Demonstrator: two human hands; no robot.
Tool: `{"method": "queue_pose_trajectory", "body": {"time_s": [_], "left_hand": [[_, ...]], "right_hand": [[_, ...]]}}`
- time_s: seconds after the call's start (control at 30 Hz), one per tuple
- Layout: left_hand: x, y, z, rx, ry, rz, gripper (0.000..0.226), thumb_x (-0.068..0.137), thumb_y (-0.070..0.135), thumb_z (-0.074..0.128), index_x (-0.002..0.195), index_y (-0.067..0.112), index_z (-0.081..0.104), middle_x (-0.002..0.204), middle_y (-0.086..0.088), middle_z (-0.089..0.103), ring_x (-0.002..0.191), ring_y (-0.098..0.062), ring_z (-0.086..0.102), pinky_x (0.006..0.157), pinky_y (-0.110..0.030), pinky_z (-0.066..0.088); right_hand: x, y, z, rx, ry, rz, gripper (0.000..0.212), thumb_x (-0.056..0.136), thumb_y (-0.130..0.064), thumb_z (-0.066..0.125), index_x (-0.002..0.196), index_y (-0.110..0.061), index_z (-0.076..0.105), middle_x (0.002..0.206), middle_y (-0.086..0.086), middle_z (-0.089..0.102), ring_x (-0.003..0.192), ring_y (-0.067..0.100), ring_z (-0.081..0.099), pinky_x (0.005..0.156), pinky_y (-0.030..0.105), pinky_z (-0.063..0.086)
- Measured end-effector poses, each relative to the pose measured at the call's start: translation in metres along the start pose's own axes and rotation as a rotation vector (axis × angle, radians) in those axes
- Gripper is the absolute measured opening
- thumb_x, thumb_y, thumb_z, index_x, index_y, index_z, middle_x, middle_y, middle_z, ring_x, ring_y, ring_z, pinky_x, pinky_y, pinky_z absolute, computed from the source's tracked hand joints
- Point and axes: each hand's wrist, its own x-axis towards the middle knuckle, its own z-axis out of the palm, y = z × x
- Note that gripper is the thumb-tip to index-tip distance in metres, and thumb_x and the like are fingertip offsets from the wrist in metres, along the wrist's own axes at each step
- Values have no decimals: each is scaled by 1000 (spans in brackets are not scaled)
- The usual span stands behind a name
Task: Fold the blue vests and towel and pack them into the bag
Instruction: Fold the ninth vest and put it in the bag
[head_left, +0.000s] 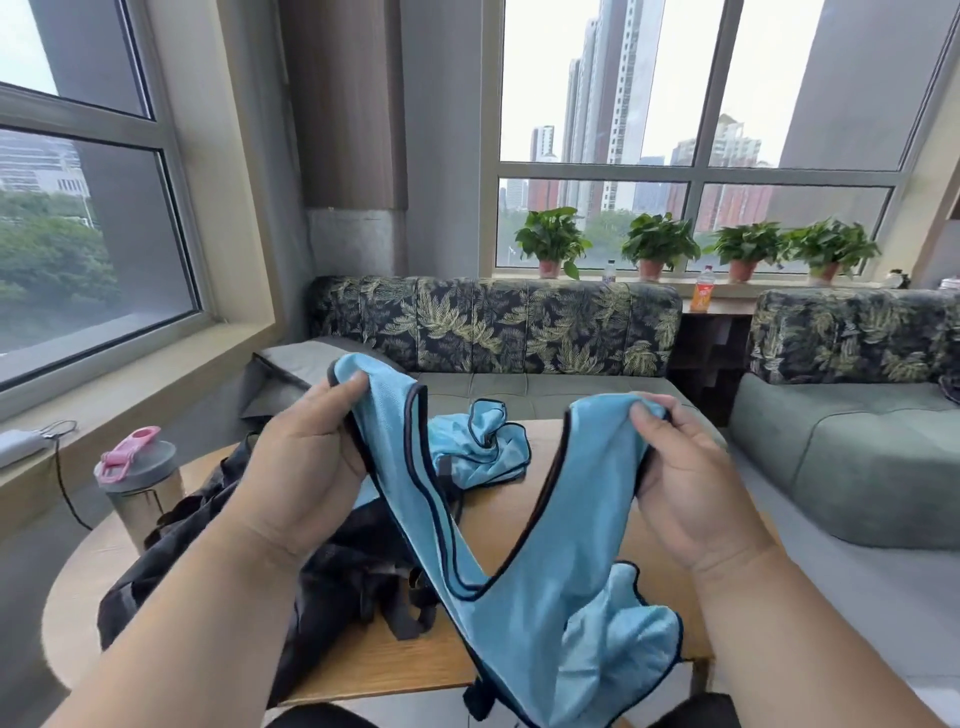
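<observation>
Left hand (306, 452): raised over the table; thumb and curled fingers pinch the left shoulder strap of the held vest (540, 613)
Right hand (680, 483): raised at about the same height; thumb and fingers clamped on the other shoulder strap
Held vest: light blue with dark trim; hangs between the two hands in a V; its lower body drapes over the near edge of the table (395, 660)
Second vest (483, 447): same blue; lies crumpled on the tabletop beyond the hands, apart from them
Bag (208, 551): dark, slack, on the table's left half, under and behind the left forearm; its straps lie just beside the held vest
Towel: cannot tell it apart from the blue cloth
Bottle (143, 488): steel body, grey lid, pink clip; stands at the table's left edge, beside the bag
Sofa (493, 332): leaf-print back, beyond the table
Potted plants (660, 244): in a row on the window sill
</observation>
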Motion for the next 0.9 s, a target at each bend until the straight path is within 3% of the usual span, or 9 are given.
{"method": "queue_pose_trajectory", "body": {"time_s": [0.07,0.17,0.27,0.37,0.43,0.57,0.67,0.8,0.9], "left_hand": [[6,17,-3,95,45,100,21,107,21,52,106,17,72,98,-6,76,85,-18,72,80,-32,62],[12,46,-5,217,78,207,18,107,30,56,106,23,73,94,-3,75,77,-17,69,69,-34,58],[15,78,-1,237,78,283,15,104,34,63,98,26,74,91,0,73,77,-16,67,78,-39,56],[19,115,9,203,46,335,12,100,36,67,99,25,72,93,-1,70,83,-18,65,84,-38,58],[17,137,16,152,14,360,13,100,36,68,104,24,72,101,-4,72,90,-20,68,87,-38,61],[11,161,26,73,-16,331,34,98,39,71,122,16,70,124,-17,70,109,-30,69,103,-51,57],[0,150,28,59,-59,228,35,95,43,73,117,16,72,126,-21,68,107,-31,70,105,-53,54],[-14,124,29,-50,-121,64,44,95,46,66,128,17,68,124,-18,71,107,-32,73,91,-52,62],[-27,108,36,-165,-194,33,19,90,44,70,101,29,71,84,-8,72,67,-22,72,60,-37,63]], "right_hand": [[10,-23,0,-9,13,-62,12,102,-10,56,98,-16,65,93,1,73,85,15,68,74,27,55],[16,-58,11,-13,2,-132,16,104,-12,57,96,-20,68,95,-1,75,87,15,70,76,29,57],[18,-91,26,31,-34,-174,19,105,-13,56,94,-22,69,95,-1,77,87,14,74,75,31,62],[19,-126,43,82,-94,-214,19,105,-15,57,92,-23,69,98,1,75,94,18,71,92,38,58],[16,-147,54,111,-154,-217,14,105,-18,57,96,-22,67,102,1,73,100,19,70,96,41,56],[4,-164,70,166,-218,-182,10,104,-19,57,106,-20,67,101,2,75,94,19,73,83,36,61],[-10,-152,77,176,-245,-98,16,94,-22,61,106,-21,71,94,2,77,82,17,76,70,33,63],[-23,-125,77,242,-290,21,20,88,-23,61,105,-21,71,88,1,74,73,17,74,63,34,62],[-27,-105,82,256,-327,71,16,91,-19,61,99,-21,74,84,1,73,67,16,70,61,31,61]]}}
